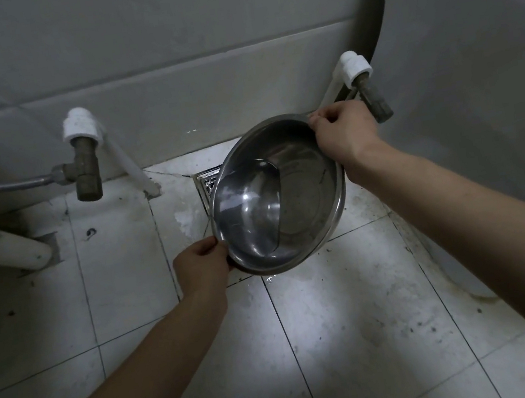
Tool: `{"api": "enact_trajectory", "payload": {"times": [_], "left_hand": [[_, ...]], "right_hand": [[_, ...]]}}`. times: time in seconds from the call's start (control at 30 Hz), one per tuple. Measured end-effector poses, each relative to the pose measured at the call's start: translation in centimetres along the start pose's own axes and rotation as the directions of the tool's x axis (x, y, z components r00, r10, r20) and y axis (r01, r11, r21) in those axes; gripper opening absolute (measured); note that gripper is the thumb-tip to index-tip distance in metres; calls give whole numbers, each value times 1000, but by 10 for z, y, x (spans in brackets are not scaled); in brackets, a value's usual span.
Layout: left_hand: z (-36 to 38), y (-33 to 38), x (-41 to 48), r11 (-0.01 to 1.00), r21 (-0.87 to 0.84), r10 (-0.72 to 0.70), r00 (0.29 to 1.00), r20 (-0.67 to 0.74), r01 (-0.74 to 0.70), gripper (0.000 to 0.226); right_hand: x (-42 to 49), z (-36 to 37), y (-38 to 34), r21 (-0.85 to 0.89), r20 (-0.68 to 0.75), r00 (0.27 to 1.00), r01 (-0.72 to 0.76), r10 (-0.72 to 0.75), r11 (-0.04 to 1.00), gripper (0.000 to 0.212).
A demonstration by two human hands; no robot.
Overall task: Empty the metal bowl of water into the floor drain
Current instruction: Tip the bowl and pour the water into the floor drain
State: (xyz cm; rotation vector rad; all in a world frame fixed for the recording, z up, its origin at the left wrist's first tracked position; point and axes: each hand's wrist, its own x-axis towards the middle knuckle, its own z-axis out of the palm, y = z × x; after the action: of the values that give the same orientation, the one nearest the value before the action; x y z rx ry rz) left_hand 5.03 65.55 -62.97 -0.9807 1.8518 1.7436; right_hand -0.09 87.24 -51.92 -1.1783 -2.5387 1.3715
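Note:
A round metal bowl (301,192) hangs tilted to the left above the tiled floor, with water pooled in its lower left half. My left hand (201,266) pinches the rim at the near left. My right hand (344,134) grips the rim at the far right. Just behind the bowl's left edge lies the square floor drain (208,182), mostly hidden by the bowl. The floor beside the drain looks wet.
A brass valve (85,166) with a braided hose sticks out of the wall at left, with a white pipe (7,250) below it. A second valve (372,97) is close behind my right hand. A large pale rounded fixture (479,93) fills the right side.

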Motion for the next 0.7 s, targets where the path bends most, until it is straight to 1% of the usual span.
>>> {"api": "enact_trajectory", "payload": {"times": [0.2,0.43,0.6,0.7], "left_hand": [[-1,0,-1,1000,13,7,1000,1,-7,29],[-2,1,-4,999,35,13,1000,2,-13,22],[-1,2,-5,999,36,21,1000,3,-21,31],[-1,4,-6,999,33,18,1000,8,-19,28]], "right_hand": [[-1,0,-2,-7,-1,1000,29,-29,1000,26],[-3,-1,-3,-5,10,999,43,-43,999,26],[-4,-2,-4,-10,12,999,49,-49,999,30],[-5,-2,-6,2,9,999,36,-36,999,32]]}}
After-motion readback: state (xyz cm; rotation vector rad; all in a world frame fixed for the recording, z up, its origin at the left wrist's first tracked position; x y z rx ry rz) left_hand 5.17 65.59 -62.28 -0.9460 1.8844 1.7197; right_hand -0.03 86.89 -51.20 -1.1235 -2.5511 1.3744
